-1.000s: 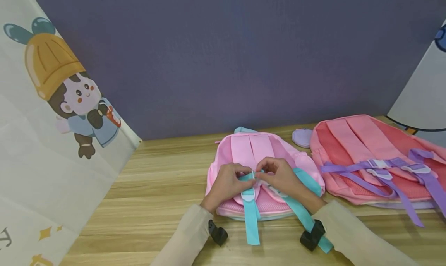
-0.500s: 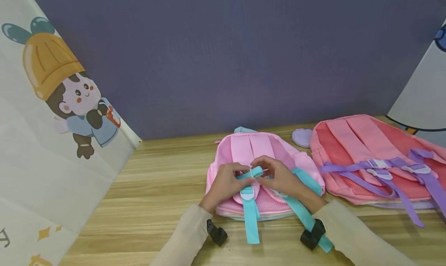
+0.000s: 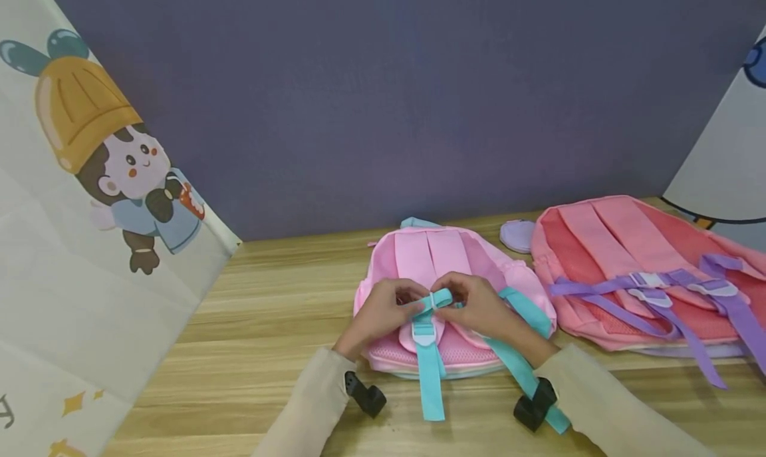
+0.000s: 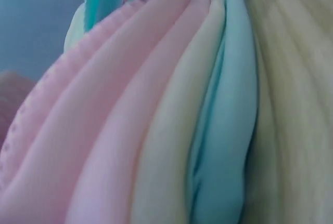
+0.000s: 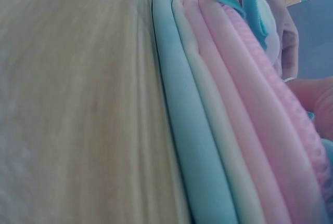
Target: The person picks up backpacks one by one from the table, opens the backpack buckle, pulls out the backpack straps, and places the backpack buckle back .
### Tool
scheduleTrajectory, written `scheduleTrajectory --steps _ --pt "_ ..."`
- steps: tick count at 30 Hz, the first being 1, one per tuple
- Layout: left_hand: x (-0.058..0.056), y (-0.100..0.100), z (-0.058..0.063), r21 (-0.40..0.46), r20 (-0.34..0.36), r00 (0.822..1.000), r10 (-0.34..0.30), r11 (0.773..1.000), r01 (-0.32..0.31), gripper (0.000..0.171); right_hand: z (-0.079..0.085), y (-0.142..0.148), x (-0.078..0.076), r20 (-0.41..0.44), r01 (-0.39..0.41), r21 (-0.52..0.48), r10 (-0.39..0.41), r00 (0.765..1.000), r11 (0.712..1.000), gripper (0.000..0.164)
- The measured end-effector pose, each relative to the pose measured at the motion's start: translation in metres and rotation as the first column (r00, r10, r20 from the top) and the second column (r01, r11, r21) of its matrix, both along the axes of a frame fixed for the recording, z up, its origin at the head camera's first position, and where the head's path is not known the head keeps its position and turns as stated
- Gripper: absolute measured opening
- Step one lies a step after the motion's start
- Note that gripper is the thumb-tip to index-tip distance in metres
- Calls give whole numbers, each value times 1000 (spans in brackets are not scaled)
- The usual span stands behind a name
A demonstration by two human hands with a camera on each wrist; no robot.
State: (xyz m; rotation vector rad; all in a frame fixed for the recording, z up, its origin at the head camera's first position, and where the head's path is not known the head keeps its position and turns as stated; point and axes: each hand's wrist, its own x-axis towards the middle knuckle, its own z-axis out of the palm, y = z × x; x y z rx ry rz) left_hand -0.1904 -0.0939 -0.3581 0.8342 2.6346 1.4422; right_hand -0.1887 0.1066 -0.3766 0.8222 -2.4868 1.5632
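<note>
A pink backpack (image 3: pixel 413 251) lies on the table with its shoulder straps facing up. Over its lower middle, a teal strap (image 3: pixel 443 298) forms a raised loop passing through a thin white ring-like piece. My left hand (image 3: pixel 383 310) pinches this strap from the left, thumb and fingers close to the white piece. From the right, my right hand (image 3: pixel 475 304) pinches at the same loop, partly hiding it. Below, a white buckle (image 3: pixel 424 336) holds another teal webbing tail (image 3: pixel 431 387) that hangs over the bag's front edge. Layered pink, cream and teal bag sides (image 4: pixel 156 104) fill much of the left wrist view.
To the right lies a coral backpack (image 3: pixel 592 271) with purple straps (image 3: pixel 628 286) and white buckles. A small lilac pouch (image 3: pixel 517 236) sits between the bags. The wooden table (image 3: pixel 269 324) meets a dark blue wall (image 3: pixel 383 111) behind.
The teal strap end between my fingers has risen into a visible loop at the white piece. My left forearm has shifted slightly left; the backpacks have stayed in place.
</note>
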Motion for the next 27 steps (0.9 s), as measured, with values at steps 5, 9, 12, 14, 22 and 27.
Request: scheduleTrajectory --steps 5,9,12,14,22,27 --pt "0 3 -2 74 33 999 30 997 -32 21 0 0 0 3 -2 16 2 1000 1000 26" --pt "1 6 -3 120 55 996 66 990 -72 22 0 -2 -1 -6 -1 12 1 1000 1000 27" --pt "2 7 -3 142 71 993 91 985 -100 20 -1 -3 -1 -14 -4 10 5 1000 1000 27" --pt "3 8 -3 150 81 991 103 982 -115 18 -1 -4 -1 -22 -8 16 9 1000 1000 27" --pt "4 10 -3 135 74 992 105 984 -114 15 -3 -3 -1 -73 -20 36 22 997 999 25" --pt "5 7 2 86 95 994 62 994 -70 8 -3 -1 -1 -78 -17 7 18 997 1000 20"
